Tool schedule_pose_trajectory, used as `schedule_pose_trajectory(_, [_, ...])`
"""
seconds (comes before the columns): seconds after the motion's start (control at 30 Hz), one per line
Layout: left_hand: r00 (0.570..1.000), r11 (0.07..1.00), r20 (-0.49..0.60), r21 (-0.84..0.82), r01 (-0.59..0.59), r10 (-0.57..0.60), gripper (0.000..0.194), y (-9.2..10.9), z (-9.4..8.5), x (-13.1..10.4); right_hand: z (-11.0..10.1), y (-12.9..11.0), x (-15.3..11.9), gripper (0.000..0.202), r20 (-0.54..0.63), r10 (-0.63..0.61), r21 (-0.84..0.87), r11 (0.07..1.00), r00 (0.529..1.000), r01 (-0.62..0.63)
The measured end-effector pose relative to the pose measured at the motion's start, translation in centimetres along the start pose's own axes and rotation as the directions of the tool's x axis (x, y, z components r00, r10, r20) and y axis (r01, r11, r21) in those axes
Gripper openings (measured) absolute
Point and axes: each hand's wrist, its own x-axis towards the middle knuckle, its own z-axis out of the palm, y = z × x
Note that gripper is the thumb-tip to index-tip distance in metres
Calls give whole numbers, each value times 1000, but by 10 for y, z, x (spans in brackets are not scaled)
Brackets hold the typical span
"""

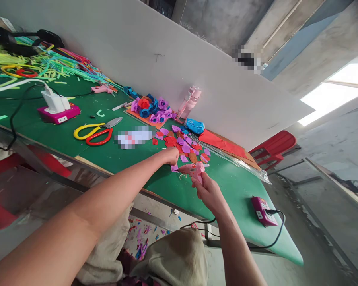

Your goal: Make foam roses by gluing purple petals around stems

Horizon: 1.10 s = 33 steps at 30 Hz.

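Note:
My right hand [210,194] is wrapped round a pink hot glue gun [198,170], with a pale glue stick showing at its back end. The gun's nozzle points left, towards my left hand [170,156]. That hand is closed, its fingers curled and mostly turned from view; what they grip cannot be made out. Just below it, close to the nozzle, is a purple petal [174,169]. Loose red, purple and brown petals [179,141] lie scattered on the green table beyond both hands.
Finished paper roses [150,107] sit on an orange sheet. Scissors [98,131] lie to the left, near a power strip [59,113]. A pink bottle [189,104] and blue pouch [195,126] stand by the partition. Another power strip [261,211] is at right.

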Motion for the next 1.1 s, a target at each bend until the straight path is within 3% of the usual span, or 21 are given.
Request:
schedule_pose_trajectory(0.87, [1000, 1000, 20, 8, 3, -3, 20, -1, 1, 2, -2, 9, 1, 24, -16, 1, -80, 997, 1000, -2])
schedule_pose_trajectory(1.1, [1000, 1000, 21, -5, 8, -8, 20, -2, 2, 2, -5, 10, 0, 25, -32, 26, 2, 1000, 999, -26])
